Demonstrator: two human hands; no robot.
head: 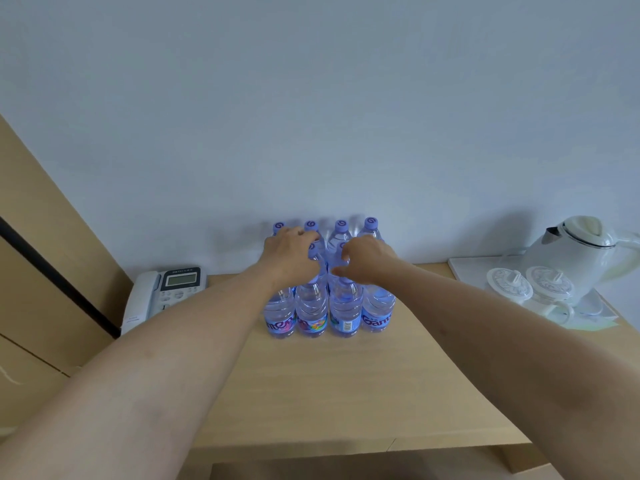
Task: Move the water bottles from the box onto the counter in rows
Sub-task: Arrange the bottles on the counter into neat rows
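At frame centre, the left hand and right hand curl over the caps of water bottles packed in rows on the counter; a nudge could topple neighbours.

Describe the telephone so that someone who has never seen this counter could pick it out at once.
Start at the wooden counter under the pale wall and find the block of water bottles at its back. Look to their left, at the counter's left edge: the telephone lies there, the only grey-white thing with a handset, a small screen and buttons.
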